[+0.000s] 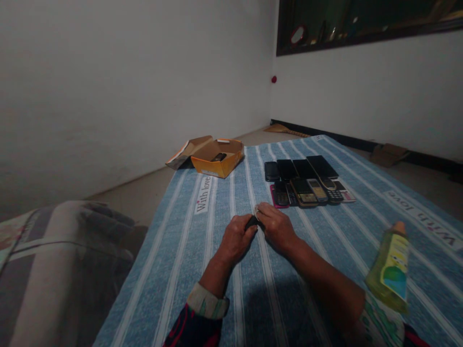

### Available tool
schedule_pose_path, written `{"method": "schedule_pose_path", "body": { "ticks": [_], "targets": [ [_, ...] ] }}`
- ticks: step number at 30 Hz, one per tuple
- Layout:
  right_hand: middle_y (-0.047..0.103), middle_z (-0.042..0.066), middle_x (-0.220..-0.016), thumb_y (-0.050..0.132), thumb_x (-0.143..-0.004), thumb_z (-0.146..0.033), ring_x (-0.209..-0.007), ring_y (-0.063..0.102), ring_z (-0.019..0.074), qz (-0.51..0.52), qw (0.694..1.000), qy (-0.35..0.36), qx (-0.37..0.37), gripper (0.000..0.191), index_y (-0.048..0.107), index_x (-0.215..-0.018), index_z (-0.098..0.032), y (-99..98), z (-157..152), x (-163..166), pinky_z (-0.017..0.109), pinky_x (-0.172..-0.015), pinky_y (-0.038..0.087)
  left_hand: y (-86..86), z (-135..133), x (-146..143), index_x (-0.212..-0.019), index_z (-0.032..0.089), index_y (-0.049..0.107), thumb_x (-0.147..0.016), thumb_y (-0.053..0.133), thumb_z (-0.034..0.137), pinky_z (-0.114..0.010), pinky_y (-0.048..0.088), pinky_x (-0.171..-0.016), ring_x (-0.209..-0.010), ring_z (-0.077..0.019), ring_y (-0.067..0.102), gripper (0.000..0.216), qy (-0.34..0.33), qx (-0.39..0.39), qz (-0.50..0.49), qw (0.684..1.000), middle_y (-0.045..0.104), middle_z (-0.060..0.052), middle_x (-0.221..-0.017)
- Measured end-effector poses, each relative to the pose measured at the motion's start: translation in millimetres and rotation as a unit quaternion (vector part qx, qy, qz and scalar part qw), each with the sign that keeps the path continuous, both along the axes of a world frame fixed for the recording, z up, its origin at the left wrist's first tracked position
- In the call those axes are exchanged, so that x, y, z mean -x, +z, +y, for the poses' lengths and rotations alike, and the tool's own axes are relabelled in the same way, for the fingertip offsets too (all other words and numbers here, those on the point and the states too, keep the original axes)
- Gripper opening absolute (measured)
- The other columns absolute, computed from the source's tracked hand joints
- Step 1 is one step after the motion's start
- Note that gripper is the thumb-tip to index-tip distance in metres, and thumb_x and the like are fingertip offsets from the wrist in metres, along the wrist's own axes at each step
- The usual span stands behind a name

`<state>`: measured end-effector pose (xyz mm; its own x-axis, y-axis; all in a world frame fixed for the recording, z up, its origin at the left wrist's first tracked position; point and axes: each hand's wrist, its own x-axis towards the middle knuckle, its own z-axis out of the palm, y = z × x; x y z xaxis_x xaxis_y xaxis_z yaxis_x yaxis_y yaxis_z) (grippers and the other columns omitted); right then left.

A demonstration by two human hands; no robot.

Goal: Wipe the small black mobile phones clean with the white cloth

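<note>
My left hand [235,239] and my right hand [277,225] meet over a blue striped cloth [202,250], both closed round one small dark object [252,222], perhaps a phone. A bit of pale material [257,209] shows at my right fingertips. Just beyond my hands lie two rows of mobile phones [306,179]: smartphones behind, keypad phones in front.
An open orange cardboard box [218,159] with a dark item inside sits at the cloth's far left. A yellow-green bottle [389,266] with an orange cap lies at the right. A rolled grey bundle [61,270] is at the left. White walls stand beyond.
</note>
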<state>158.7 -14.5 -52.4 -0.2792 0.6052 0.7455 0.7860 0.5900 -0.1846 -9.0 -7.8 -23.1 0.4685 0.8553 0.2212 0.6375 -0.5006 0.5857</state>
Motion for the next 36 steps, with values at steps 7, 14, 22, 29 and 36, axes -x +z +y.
{"method": "schedule_pose_path", "body": {
  "ticks": [7, 14, 22, 29, 36],
  "targets": [
    [0.070, 0.015, -0.104, 0.046, -0.095, -0.009, -0.105, 0.063, 0.0247, -0.017, 1.000, -0.011, -0.009, 0.027, 0.069, -0.108, -0.013, 1.0, -10, 16, 0.039, -0.091, 0.055, 1.7, 0, -1, -0.094, 0.018, 0.068, -0.086, 0.052, 0.024, -0.036, 0.048, -0.084, -0.088, -0.0222, 0.061, 0.019, -0.001, 0.004, -0.011, 1.000, 0.071, -0.006, -0.090],
    [0.071, 0.016, -0.102, 0.047, -0.094, -0.006, -0.104, 0.063, 0.0253, -0.012, 1.000, -0.024, -0.007, 0.025, 0.070, -0.103, -0.011, 2.5, 0, 7, 0.038, -0.089, 0.055, 1.8, 2, 1, -0.096, 0.018, 0.071, -0.085, 0.054, 0.025, -0.035, 0.049, -0.084, -0.089, -0.0219, 0.063, 0.021, 0.009, 0.017, -0.024, 1.000, 0.072, -0.005, -0.090],
    [0.070, 0.017, -0.109, 0.044, -0.097, -0.010, -0.113, 0.062, 0.0261, -0.026, 0.999, 0.010, -0.043, 0.029, 0.068, -0.113, -0.011, -2.5, -13, 21, 0.040, -0.095, 0.054, 4.3, 2, 1, -0.096, 0.018, 0.071, -0.085, 0.053, 0.029, -0.035, 0.049, -0.084, -0.088, -0.0219, 0.064, 0.024, 0.012, 0.029, -0.039, 0.999, 0.073, -0.005, -0.091],
    [0.071, 0.017, -0.104, 0.043, -0.095, -0.008, -0.106, 0.063, 0.0265, -0.016, 0.999, -0.050, -0.006, 0.029, 0.070, -0.107, -0.011, -3.3, 0, 9, 0.042, -0.093, 0.055, 2.2, 2, 2, -0.100, 0.019, 0.072, -0.082, 0.057, 0.026, -0.035, 0.050, -0.085, -0.091, -0.0227, 0.064, 0.024, 0.025, 0.023, -0.027, 0.999, 0.072, -0.006, -0.091],
    [0.070, 0.019, -0.107, 0.044, -0.096, -0.009, -0.111, 0.062, 0.0276, -0.036, 0.997, 0.001, -0.069, 0.029, 0.069, -0.109, -0.007, -2.3, -14, 26, 0.040, -0.093, 0.054, -1.0, 4, 3, -0.101, 0.018, 0.072, -0.086, 0.054, 0.031, -0.034, 0.050, -0.086, -0.090, -0.0215, 0.064, 0.026, 0.006, 0.029, -0.060, 0.998, 0.073, -0.004, -0.093]
  ]
}}
